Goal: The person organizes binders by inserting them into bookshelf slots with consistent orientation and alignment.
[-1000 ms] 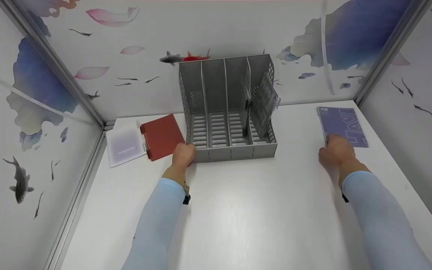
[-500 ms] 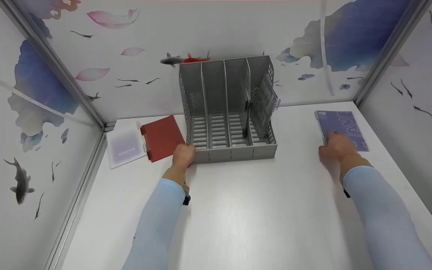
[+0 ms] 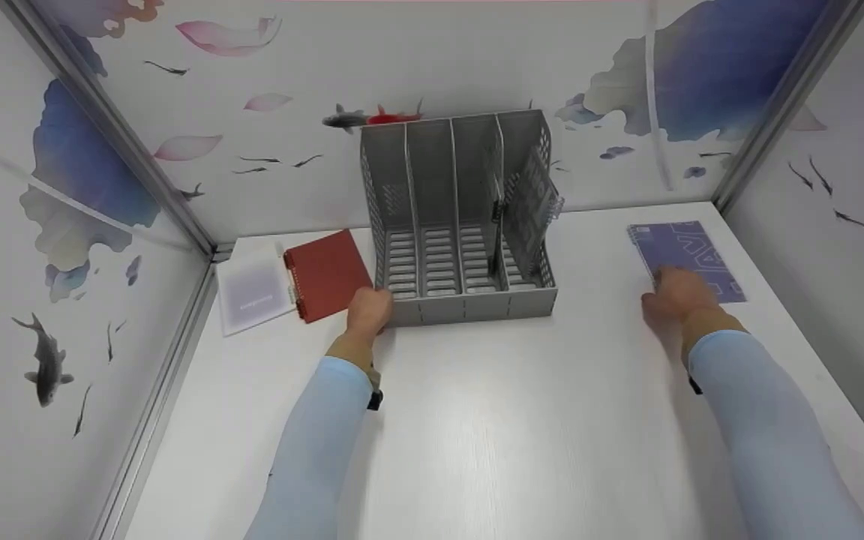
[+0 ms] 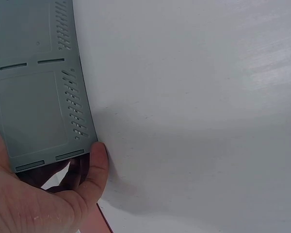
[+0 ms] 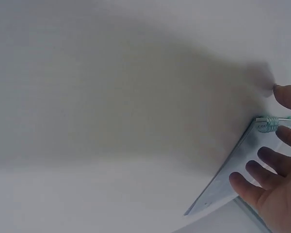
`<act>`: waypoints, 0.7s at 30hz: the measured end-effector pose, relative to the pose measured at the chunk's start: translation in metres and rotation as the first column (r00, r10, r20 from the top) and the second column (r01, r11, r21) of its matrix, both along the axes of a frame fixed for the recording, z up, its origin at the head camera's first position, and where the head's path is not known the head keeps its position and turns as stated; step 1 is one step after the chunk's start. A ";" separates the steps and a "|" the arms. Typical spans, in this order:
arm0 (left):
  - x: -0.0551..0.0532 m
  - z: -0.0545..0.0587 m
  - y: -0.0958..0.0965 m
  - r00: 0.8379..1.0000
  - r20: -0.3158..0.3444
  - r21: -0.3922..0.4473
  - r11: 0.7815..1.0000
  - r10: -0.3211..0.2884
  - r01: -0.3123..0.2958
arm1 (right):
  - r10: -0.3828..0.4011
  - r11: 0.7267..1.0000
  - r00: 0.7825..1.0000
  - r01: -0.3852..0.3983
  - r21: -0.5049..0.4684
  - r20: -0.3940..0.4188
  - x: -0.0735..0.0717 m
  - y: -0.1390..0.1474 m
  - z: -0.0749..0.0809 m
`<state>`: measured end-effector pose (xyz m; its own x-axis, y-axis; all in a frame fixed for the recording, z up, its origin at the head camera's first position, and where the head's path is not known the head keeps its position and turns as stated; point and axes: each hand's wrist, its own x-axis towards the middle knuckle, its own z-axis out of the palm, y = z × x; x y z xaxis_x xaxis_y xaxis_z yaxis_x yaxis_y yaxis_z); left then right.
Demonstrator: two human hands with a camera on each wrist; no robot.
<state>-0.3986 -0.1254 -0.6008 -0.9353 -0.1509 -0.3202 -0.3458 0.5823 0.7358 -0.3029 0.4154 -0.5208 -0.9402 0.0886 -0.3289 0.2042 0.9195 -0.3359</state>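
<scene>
In the head view a grey file organizer [image 3: 469, 307] with upright dividers stands at the back of the table. My left hand [image 3: 369, 310] grips its front left corner; the left wrist view has thumb and fingers on either side of the organizer's end [image 4: 31, 111]. At the right, my right hand [image 3: 681, 294] rests on the spiral edge of a purple notebook [image 3: 683, 240] lying flat. In the right wrist view the fingers of that hand [image 5: 276, 179] are spread and loosely bent over the notebook [image 5: 223, 187], its thumb apart.
A red ring-bound notebook [image 3: 327, 274] and a pale-covered notebook [image 3: 254, 292] lie left of the organizer. Inside its rightmost slot leans a grey spiral notebook [image 3: 529, 210]; a dark bound item [image 3: 495, 232] stands beside it. Printed walls [image 3: 477, 45] enclose the white table [image 3: 507, 442].
The purple notebook has slid slightly nearer and turned a little under my right hand, which shifted over its edge. My left hand stays on the organizer's corner.
</scene>
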 end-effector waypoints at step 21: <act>0.026 0.037 0.013 1.000 0.007 0.001 1.000 0.021 -0.021 | 0.009 0.994 1.000 -0.011 0.108 0.020 -0.031 0.023 -0.022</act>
<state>-0.3730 -0.1126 -0.5640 -0.9297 -0.1697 -0.3268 -0.3628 0.5739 0.7342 -0.3335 0.4383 -0.5432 -0.9347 0.1155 -0.3362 0.2008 0.9520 -0.2309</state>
